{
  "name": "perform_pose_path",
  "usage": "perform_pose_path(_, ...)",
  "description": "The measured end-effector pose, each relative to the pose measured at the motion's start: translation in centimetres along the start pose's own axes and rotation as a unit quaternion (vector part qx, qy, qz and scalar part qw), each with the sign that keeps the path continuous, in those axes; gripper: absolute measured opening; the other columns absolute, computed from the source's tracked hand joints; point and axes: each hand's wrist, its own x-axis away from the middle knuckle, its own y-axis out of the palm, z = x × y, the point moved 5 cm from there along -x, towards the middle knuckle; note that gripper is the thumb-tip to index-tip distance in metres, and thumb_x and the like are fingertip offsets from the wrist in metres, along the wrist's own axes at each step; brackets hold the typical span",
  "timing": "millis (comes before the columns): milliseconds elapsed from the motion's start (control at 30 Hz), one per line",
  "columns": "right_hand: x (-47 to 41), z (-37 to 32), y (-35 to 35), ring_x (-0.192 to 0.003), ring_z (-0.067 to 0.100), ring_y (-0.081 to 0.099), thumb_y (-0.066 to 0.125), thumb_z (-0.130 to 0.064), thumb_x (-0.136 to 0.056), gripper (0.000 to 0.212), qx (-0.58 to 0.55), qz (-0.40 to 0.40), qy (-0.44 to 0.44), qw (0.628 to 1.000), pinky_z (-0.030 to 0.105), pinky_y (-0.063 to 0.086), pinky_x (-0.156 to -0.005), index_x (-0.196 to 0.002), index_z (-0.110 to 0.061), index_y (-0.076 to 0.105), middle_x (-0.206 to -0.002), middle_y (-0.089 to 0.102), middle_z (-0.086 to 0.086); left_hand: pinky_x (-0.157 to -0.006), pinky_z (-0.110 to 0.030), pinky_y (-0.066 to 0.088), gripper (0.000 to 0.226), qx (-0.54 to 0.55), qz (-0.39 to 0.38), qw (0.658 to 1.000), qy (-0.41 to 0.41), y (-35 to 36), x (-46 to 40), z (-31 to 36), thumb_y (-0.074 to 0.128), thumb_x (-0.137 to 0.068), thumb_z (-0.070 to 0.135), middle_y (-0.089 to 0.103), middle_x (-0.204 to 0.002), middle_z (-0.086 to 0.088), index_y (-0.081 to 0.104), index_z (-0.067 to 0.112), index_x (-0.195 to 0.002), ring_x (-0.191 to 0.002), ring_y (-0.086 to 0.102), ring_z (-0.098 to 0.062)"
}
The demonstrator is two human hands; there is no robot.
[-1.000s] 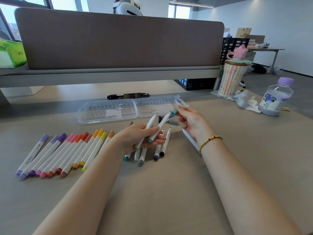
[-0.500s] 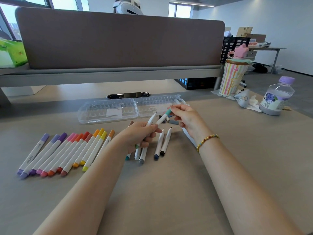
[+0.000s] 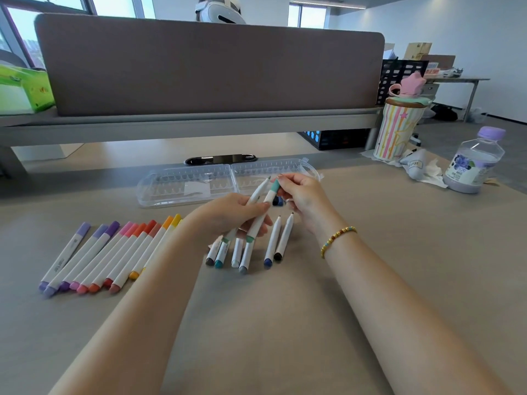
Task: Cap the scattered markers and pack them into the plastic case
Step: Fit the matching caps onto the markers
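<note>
My left hand (image 3: 231, 213) grips two white markers with green ends, held slanted above the desk. One (image 3: 258, 191) has a bare tip. The other (image 3: 261, 220) has a teal cap (image 3: 275, 186) on its upper end, which my right hand (image 3: 303, 199) pinches. Several uncapped markers (image 3: 272, 240) lie on the desk below my hands. A row of capped purple, pink, orange and yellow markers (image 3: 114, 252) lies to the left. The clear plastic case (image 3: 182, 183) lies open behind my hands. Loose dark caps (image 3: 278, 201) show between my hands.
A striped tumbler (image 3: 395, 129) with a pink star lid, crumpled tissue (image 3: 419, 168) and a purple-lidded bottle (image 3: 473, 161) stand at the right. A grey divider panel (image 3: 211, 67) closes the back. A green box (image 3: 25, 89) sits at far left.
My right hand has brought the teal cap onto the upper end of one held marker. Both hands have drawn a little closer together above the case's front edge.
</note>
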Motion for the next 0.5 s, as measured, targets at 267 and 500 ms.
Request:
perform_pose_path(267,0.0,0.2,-1.4,-0.062,0.007,0.046,0.048,-0.015,-0.097,0.016,-0.021,0.043,0.029,0.998,0.017,0.038,-0.052,-0.108,-0.011,0.060,-0.081,0.063,0.000,-0.045,-0.017,0.038,0.037,-0.171,0.117,0.975,-0.075,-3.9,0.1,-2.0,0.043,-0.097,0.037,0.052,-0.061,0.000,0.060,0.013,-0.075,-0.047,0.043,-0.010)
perform_pose_path(500,0.0,0.7,-0.3,-0.066,0.004,0.048,0.041,-0.008,-0.097,0.023,0.081,0.026,0.010,0.996,0.012,0.034,-0.052,-0.106,-0.012,0.062,-0.082,0.062,-0.003,-0.042,-0.018,0.038,0.034,-0.295,0.075,0.948,-0.098,-2.7,-0.3,-2.5,0.050,-0.094,0.034,0.049,-0.055,-0.002,0.047,0.010,-0.070,-0.044,0.043,-0.012)
